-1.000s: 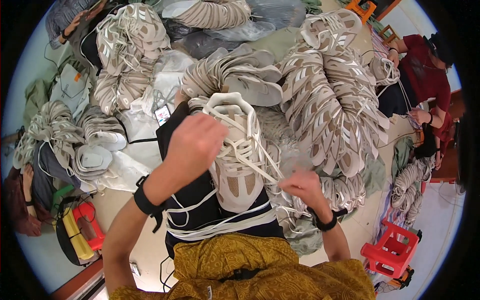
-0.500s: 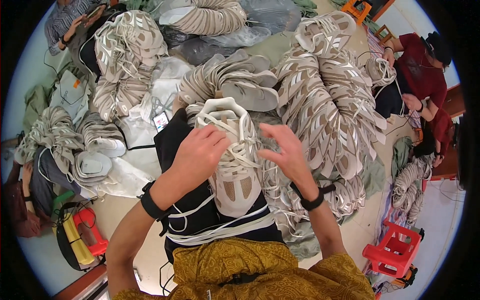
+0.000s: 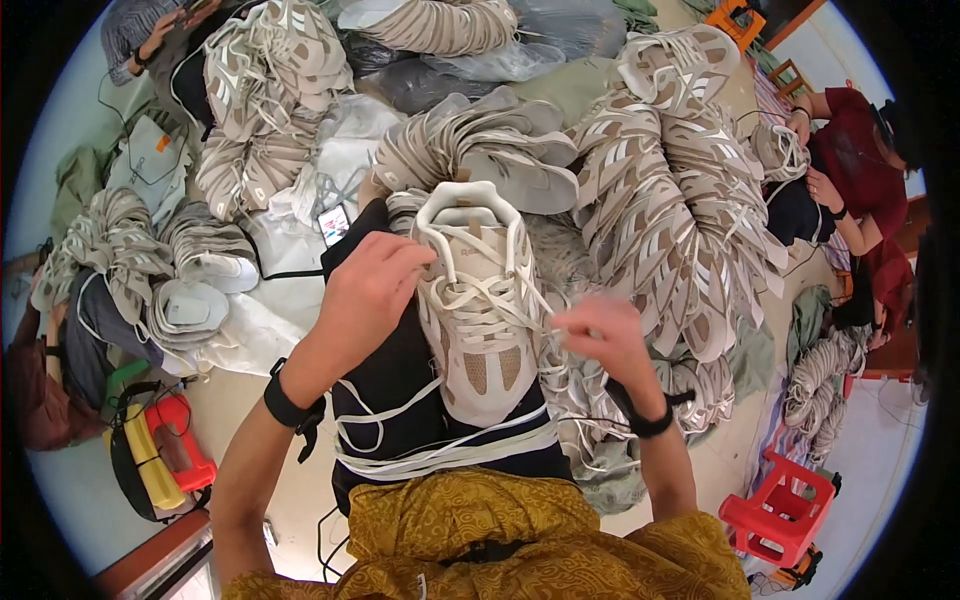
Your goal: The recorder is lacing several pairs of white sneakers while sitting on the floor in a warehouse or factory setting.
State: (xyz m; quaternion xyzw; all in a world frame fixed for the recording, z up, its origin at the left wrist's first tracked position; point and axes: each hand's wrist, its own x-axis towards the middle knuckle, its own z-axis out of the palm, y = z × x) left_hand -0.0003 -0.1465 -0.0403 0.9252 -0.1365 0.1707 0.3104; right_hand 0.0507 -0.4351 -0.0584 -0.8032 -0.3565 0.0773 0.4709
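Observation:
A beige and white sneaker (image 3: 488,345) lies on my lap, toe toward me, with a white shoelace (image 3: 480,310) criss-crossing its front. My left hand (image 3: 372,285) is at the left of the shoe's collar, fingers bent and pressed together; what they pinch, if anything, is hidden. Right of the shoe, my right hand (image 3: 608,338) is partly blurred. One lace end runs taut from the upper eyelets down to its closed fingertips. Loose white laces (image 3: 450,455) lie across my dark-covered thighs (image 3: 395,430).
Stacked beige uppers (image 3: 690,190) rise at the right, with another stack of shoe parts (image 3: 480,145) just beyond the sneaker. A phone (image 3: 333,225) lies on white sheeting at left. Red stools (image 3: 780,510) stand right and left. A co-worker in dark red (image 3: 865,170) handles a shoe.
My right hand has moved down and right from the shoe, drawing a lace end out. My left hand has shifted slightly left, off the tongue. The view has shifted a little.

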